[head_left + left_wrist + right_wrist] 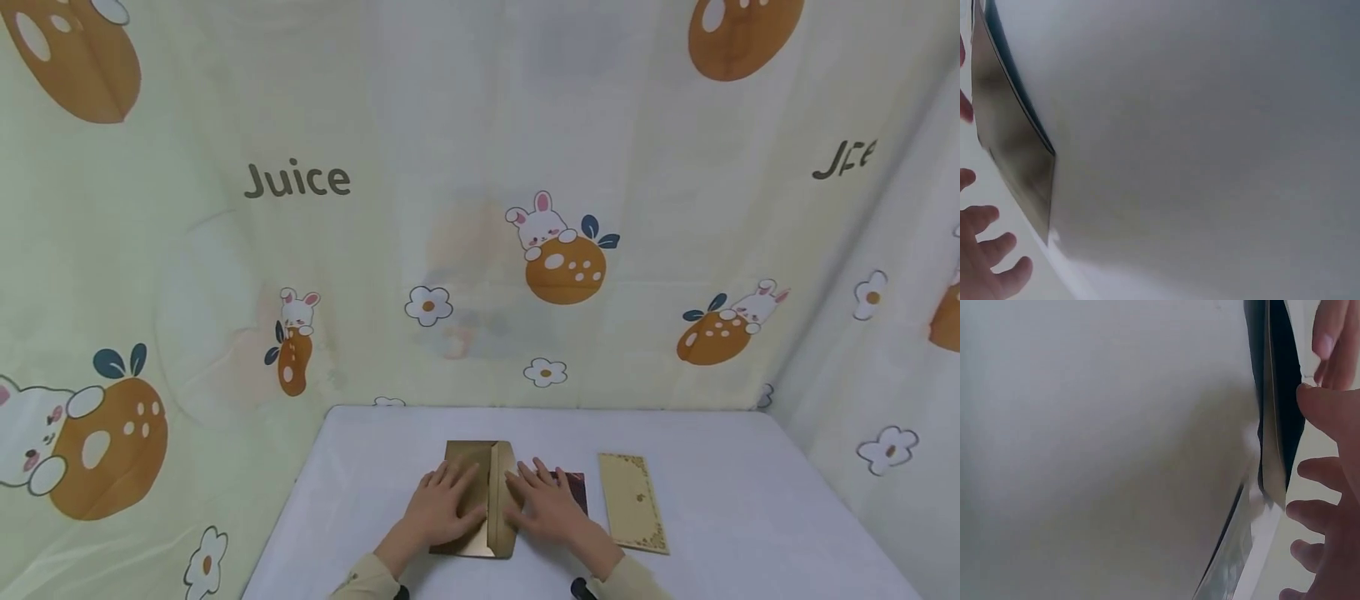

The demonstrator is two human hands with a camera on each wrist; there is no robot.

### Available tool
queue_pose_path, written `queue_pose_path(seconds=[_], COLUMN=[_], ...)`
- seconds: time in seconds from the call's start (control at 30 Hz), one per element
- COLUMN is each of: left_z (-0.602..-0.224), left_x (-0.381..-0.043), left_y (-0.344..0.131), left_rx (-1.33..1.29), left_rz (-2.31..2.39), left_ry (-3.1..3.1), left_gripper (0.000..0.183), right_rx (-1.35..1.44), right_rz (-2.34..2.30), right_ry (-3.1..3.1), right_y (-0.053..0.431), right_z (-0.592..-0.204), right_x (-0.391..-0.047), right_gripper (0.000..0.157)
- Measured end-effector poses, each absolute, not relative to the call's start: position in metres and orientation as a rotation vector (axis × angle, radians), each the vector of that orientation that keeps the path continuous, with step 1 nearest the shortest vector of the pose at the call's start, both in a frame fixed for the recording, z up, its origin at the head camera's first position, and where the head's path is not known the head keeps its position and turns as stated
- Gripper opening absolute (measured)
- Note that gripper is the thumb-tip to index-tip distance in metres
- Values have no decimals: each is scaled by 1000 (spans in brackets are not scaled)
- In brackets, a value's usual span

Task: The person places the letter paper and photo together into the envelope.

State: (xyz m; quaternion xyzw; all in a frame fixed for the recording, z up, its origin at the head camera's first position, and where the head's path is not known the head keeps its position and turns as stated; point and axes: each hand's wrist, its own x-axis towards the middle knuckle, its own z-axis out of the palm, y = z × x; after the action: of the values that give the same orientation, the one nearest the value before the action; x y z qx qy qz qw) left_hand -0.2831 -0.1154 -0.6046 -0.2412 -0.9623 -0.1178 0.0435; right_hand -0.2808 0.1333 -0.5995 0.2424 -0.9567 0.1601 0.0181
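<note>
The gold envelope [480,498] lies near the front middle of the white table [750,517], flap side up, and only the head view shows it whole, with a dark card [576,488] just beside it under the right hand [550,502] and a pale yellow card [633,502] further right. The wrist views show only edges: the left a shiny corner, the right a dark card edge beside the fingers [1325,412]. Both hands lie flat with fingers straight and spread, the left hand [444,504] pressing the envelope body, the right resting across its right edge and the dark card.

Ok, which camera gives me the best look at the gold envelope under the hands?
The head view: the gold envelope lies whole on the white table, with the left hand and right hand flat on it. The left wrist view shows one blurred corner; the right wrist view shows only dark edges.
</note>
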Motion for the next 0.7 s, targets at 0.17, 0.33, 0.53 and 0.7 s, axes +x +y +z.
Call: queue_pose_path(seconds=[0.17,0.33,0.53,0.7], left_z=[-608,-609,-601,-590], left_x=[-291,-293,-295,-305], left_y=[-105,-98,-94,-103], left_rx=[-808,-850,-891,-967], left_rz=[-237,-166,-156,-188], left_ry=[-2949,-2967,-3016,-3016], left_gripper=[69,64,60,58], right_rx=[813,854,876,874], right_rz=[426,393,395,374], right_ry=[-2974,-2993,-2988,-2999], right_y=[124,125,125,123], right_z=[-605,-607,-605,-603], right_x=[-281,-280,-280,-280], right_gripper=[63,66,66,65])
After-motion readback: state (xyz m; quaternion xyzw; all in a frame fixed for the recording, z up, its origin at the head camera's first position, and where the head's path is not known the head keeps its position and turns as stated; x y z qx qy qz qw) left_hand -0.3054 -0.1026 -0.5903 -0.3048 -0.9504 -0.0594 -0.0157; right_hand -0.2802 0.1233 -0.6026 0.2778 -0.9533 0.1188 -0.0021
